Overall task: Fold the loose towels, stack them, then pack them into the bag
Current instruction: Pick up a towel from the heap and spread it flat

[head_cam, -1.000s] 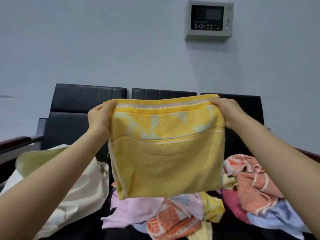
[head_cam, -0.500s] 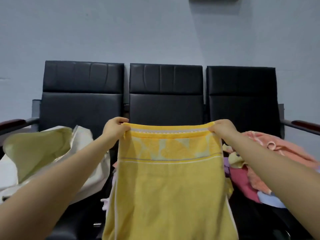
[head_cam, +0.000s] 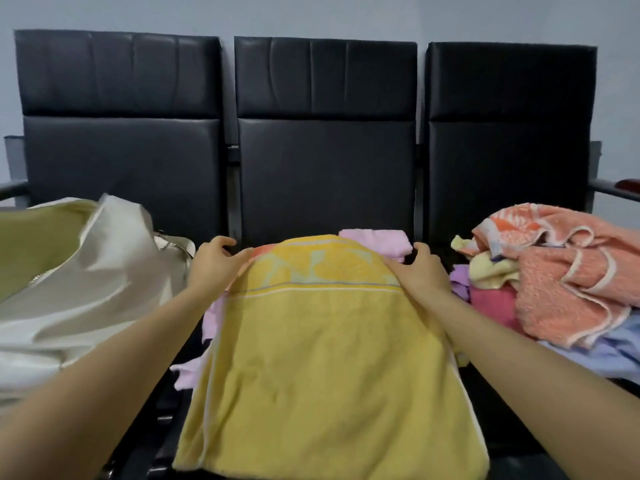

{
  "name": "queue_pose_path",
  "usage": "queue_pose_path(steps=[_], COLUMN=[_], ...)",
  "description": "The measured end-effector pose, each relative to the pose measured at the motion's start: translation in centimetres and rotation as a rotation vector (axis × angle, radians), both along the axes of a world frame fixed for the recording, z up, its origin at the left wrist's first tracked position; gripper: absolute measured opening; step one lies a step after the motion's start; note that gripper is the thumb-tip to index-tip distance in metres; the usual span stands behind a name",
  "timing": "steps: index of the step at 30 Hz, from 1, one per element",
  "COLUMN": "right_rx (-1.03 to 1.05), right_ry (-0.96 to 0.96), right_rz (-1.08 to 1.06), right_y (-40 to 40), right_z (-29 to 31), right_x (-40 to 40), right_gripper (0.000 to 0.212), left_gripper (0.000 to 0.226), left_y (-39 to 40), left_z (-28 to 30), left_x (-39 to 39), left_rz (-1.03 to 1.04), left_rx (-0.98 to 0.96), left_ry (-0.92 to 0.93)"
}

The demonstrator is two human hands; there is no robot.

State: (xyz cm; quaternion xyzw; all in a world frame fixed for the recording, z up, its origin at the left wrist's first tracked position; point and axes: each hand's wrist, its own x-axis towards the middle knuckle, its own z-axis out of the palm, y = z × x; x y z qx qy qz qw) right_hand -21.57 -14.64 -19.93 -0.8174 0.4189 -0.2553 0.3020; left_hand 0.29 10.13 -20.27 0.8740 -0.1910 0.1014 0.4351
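The soft yellow towel with a pale patterned band (head_cam: 322,358) lies flat on the middle black seat, its long way running from the person toward the chair backs. Both hands are at its far corners. The left hand (head_cam: 216,263) pinches one corner, and the right hand (head_cam: 420,271) grips the other. The cream cloth bag (head_cam: 86,271) sits open just left. Loose towels are heaped on the right.
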Motion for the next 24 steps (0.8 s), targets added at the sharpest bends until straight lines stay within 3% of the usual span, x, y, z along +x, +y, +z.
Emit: queue_pose_path(steps=[4, 9, 14, 17, 20, 24], right_rx=[-0.115, -0.322, -0.405, -0.337, -0.398, -0.602], right_ry=[-0.062, -0.037, 0.106, 0.149, 0.370, 0.512], right_rz=[-0.008, 0.229, 0.568, 0.770, 0.976, 1.026], right_y=[2.5, 9.2, 13.7, 15.1, 16.4, 17.5], right_z=[-0.7, -0.6, -1.4, -1.2, -1.9, -2.9], right_x=[-0.7, -2.7, -4.8, -6.0, -7.1, -7.8], right_gripper=[0.069, 0.058, 0.032, 0.021, 0.033, 0.054], left_gripper=[0.047, 0.022, 0.043, 0.050, 0.051, 0.043], left_y=[2.7, 6.9, 10.3, 11.8, 12.9, 13.2], left_z=[-1.4, -2.4, -1.4, -1.4, -2.6, -3.6], left_x=[-2.6, -7.7, -11.8, -13.5, -14.9, -16.3], left_rz=[-0.070, -0.233, -0.324, -0.354, -0.366, -0.297], left_rx=[-0.009, 0.078, 0.297, 0.528, 0.710, 0.705], left_ry=[0.014, -0.038, -0.036, 0.010, 0.019, 0.005])
